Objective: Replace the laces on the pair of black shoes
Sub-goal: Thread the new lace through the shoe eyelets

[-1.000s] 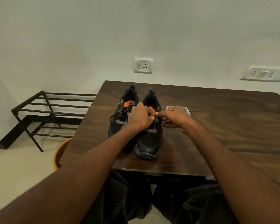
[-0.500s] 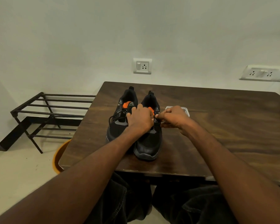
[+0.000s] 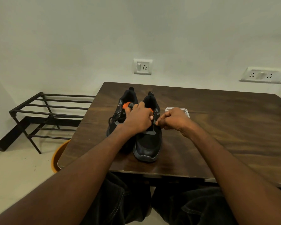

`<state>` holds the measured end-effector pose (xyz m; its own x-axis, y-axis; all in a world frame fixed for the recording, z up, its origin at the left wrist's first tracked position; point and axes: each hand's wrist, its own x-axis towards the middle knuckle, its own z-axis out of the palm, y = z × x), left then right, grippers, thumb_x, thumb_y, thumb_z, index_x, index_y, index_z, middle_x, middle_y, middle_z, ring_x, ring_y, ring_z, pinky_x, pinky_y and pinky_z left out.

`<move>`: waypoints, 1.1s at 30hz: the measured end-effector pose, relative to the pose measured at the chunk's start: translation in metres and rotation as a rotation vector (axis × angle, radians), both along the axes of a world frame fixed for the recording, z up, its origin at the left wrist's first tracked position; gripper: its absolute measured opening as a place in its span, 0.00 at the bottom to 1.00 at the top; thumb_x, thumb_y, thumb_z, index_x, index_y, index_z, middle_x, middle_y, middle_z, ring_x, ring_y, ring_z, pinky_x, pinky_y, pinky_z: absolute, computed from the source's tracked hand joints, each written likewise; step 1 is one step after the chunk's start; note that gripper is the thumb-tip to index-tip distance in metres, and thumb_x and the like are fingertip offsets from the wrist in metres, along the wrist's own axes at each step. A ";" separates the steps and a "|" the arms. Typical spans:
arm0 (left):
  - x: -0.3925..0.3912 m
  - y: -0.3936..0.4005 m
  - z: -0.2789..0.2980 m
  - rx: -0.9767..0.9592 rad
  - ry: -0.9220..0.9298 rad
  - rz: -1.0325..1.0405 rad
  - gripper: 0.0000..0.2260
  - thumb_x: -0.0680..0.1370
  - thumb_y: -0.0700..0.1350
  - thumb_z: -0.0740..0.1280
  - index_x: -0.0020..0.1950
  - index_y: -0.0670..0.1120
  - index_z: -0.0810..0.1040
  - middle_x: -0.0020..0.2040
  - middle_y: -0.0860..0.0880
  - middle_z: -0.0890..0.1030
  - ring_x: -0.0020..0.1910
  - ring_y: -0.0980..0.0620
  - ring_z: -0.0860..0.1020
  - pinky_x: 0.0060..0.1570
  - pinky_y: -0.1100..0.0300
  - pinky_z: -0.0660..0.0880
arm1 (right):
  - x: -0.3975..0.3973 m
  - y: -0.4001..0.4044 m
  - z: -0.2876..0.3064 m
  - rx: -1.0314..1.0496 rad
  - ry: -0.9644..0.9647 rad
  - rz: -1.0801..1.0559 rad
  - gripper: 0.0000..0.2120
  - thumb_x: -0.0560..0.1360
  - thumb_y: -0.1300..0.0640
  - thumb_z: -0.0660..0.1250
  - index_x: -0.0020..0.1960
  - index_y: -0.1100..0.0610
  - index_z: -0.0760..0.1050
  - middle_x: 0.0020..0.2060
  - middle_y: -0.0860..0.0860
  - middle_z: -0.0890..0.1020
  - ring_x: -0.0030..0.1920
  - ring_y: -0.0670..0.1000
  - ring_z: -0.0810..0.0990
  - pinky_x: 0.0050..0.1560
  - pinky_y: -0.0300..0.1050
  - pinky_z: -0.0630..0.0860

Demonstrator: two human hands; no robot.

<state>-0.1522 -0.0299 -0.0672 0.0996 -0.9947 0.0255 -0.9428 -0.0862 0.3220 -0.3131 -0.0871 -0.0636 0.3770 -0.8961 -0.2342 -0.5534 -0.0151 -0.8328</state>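
The right hand (image 3: 173, 121) is curled tight, thumb and forefinger pinched on a short black lace end (image 3: 156, 122) at the outer side of the right-hand shoe (image 3: 148, 140). The left hand (image 3: 137, 119) lies knuckles-up over the tongue area of that same shoe, fingers bent down onto it; whether they grip a lace underneath I cannot tell, as the hand hides it. An orange patch shows just past its fingers.

Taking that shoe as landmark: it stands on the dark wooden table (image 3: 217, 127), toe toward the person, near the table's front edge. Touching its left side stands the second black shoe (image 3: 122, 111), still threaded with a black lace (image 3: 115, 118) that loops out at its left flank, and showing an orange tab by the tongue. Just to the landmark's right, behind the right hand, sits a clear plastic container (image 3: 183, 109). Farther left, off the table, a black metal rack (image 3: 52, 114) stands on the floor, with an orange tub (image 3: 58, 153) partly under the table's corner. On the wall behind the shoe is a socket plate (image 3: 142, 67).
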 end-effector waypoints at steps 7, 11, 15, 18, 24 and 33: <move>0.022 0.001 0.004 -0.045 0.038 -0.044 0.15 0.79 0.40 0.65 0.41 0.62 0.72 0.47 0.56 0.67 0.61 0.47 0.72 0.74 0.35 0.52 | -0.014 -0.007 0.018 0.010 -0.083 -0.185 0.03 0.76 0.65 0.72 0.49 0.64 0.83 0.43 0.58 0.87 0.45 0.57 0.88 0.48 0.52 0.86; 0.026 -0.003 0.001 -0.049 0.085 -0.060 0.12 0.81 0.39 0.63 0.46 0.55 0.81 0.44 0.57 0.67 0.53 0.51 0.69 0.74 0.37 0.55 | -0.045 -0.025 0.024 -0.221 -0.260 -0.649 0.05 0.71 0.56 0.69 0.36 0.54 0.79 0.38 0.57 0.86 0.36 0.55 0.86 0.39 0.50 0.81; 0.026 -0.003 0.001 -0.053 0.102 -0.068 0.12 0.81 0.38 0.62 0.49 0.52 0.81 0.44 0.58 0.69 0.51 0.54 0.68 0.75 0.37 0.53 | -0.048 -0.024 0.008 -0.503 0.207 -0.484 0.09 0.72 0.59 0.71 0.51 0.51 0.82 0.52 0.51 0.83 0.52 0.53 0.82 0.55 0.52 0.80; 0.024 -0.003 0.002 -0.054 0.112 -0.067 0.12 0.81 0.37 0.62 0.49 0.52 0.81 0.43 0.58 0.73 0.49 0.56 0.69 0.75 0.37 0.52 | -0.027 -0.014 0.003 -0.444 0.260 -0.146 0.09 0.75 0.59 0.74 0.55 0.52 0.84 0.53 0.50 0.84 0.48 0.48 0.82 0.47 0.44 0.81; 0.029 -0.005 -0.002 -0.051 0.165 -0.098 0.12 0.81 0.37 0.61 0.47 0.53 0.80 0.43 0.54 0.80 0.47 0.58 0.73 0.67 0.42 0.59 | 0.000 -0.002 -0.006 -0.321 0.292 0.224 0.03 0.77 0.57 0.75 0.45 0.53 0.83 0.40 0.50 0.86 0.41 0.49 0.84 0.44 0.46 0.82; 0.030 -0.004 -0.004 -0.045 0.146 -0.101 0.10 0.83 0.39 0.62 0.52 0.51 0.81 0.50 0.51 0.77 0.51 0.53 0.73 0.60 0.51 0.56 | -0.021 -0.023 -0.012 -0.461 0.443 -0.116 0.04 0.75 0.54 0.73 0.45 0.51 0.87 0.45 0.51 0.87 0.48 0.54 0.85 0.52 0.54 0.84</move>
